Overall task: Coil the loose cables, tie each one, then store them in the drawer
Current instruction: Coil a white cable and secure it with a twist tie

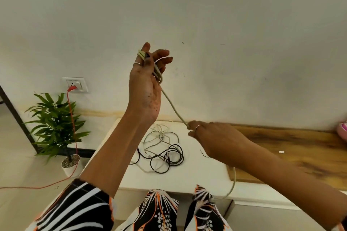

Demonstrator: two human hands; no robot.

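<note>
Against the plain off-white wall [225, 24] your two hands work above the white worktop [197, 170], which butts against a brown wood-grain worktop [293, 148] at three o'clock. Standing at the white slab's near edge makes sense: the supply of loose cables sits within reach and the drawer is presumably below, though no drawer front can be made out clearly.

At nine o'clock a green leafy plant in a small white pot [54, 127] stands on the floor, with a thin red cord [72, 118] running from the white wall socket [75, 84] above it down past the pot; both are apart from your work.

The tangled heap of black and white loose cables [161, 148] lies on the white worktop at six o'clock from your raised hand, waiting its turn, none of it coiled or tied.

Your left hand [144, 88] is held upright as a former: its fingers [161, 56] are raised and slightly spread, with a few turns of the pale beige cable [174, 108] looped over them. Holding it high probably keeps the free length off the heap.

Your right hand [214, 139], at four o'clock from the left, pinches that same cable, keeping the span taut so each turn lies snug; the tail hangs below your forearm.
</note>
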